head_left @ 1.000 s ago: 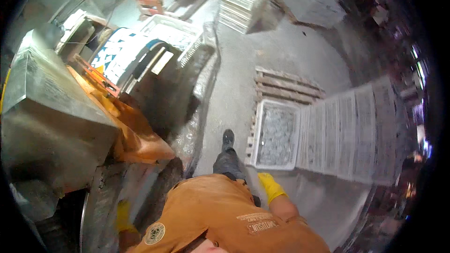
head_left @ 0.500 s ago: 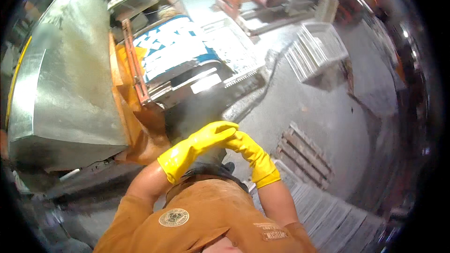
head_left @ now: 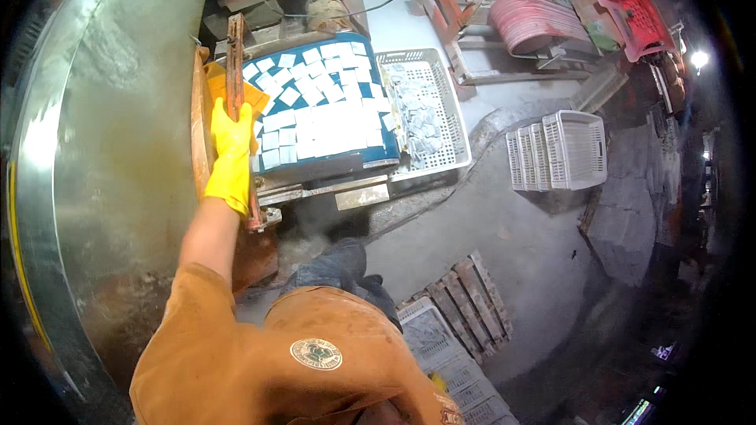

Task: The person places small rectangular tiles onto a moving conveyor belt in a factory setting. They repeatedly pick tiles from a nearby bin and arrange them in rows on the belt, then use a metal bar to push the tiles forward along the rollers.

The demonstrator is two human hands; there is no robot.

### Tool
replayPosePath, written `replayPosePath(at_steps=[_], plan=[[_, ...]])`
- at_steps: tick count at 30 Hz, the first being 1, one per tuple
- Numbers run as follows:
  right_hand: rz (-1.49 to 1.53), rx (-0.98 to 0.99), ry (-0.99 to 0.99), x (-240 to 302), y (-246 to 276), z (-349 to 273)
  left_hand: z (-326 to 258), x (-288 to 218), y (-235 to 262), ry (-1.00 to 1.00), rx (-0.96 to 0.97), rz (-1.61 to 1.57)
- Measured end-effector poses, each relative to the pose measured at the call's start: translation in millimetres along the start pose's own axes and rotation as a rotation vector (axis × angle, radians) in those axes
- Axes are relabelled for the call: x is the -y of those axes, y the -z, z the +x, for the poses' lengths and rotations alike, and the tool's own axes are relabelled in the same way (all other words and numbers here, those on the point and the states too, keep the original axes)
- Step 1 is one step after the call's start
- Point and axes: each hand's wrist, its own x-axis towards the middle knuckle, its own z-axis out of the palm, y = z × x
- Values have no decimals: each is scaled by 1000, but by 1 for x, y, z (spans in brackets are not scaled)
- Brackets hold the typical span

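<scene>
In a yellow rubber glove, my left hand (head_left: 231, 159) reaches forward and closes around a rusty orange metal bar (head_left: 235, 59). The bar runs along the left side of a blue conveyor belt (head_left: 303, 167). Many small white square tiles (head_left: 319, 127) lie on the belt, packed tightly at the near end and scattered farther back. An orange flap (head_left: 258, 99) hangs beside my left hand. Of my right hand only a yellow glove patch (head_left: 439, 382) shows past my body at the lower right; its fingers are hidden.
A white plastic basket (head_left: 461, 130) with grey pieces sits against the belt's right side. A large metal housing (head_left: 130, 110) stands at left. Stacked white baskets (head_left: 579, 149), a wooden pallet (head_left: 472, 307), crates (head_left: 465, 382) and a red basket (head_left: 642, 20) are to the right.
My hands have parted from each other in front of my body. The left went forward and left onto the metal bar; the right dropped down, mostly out of sight. The view has shifted.
</scene>
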Motion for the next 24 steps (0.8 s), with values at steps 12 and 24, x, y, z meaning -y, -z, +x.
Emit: replayPosePath(at_steps=[12,24], plan=[[978,15,-9,190,130,217,69,28,-51,433,70,513],[874,174,728,721,422,396,83,37,-53,491,298,242]])
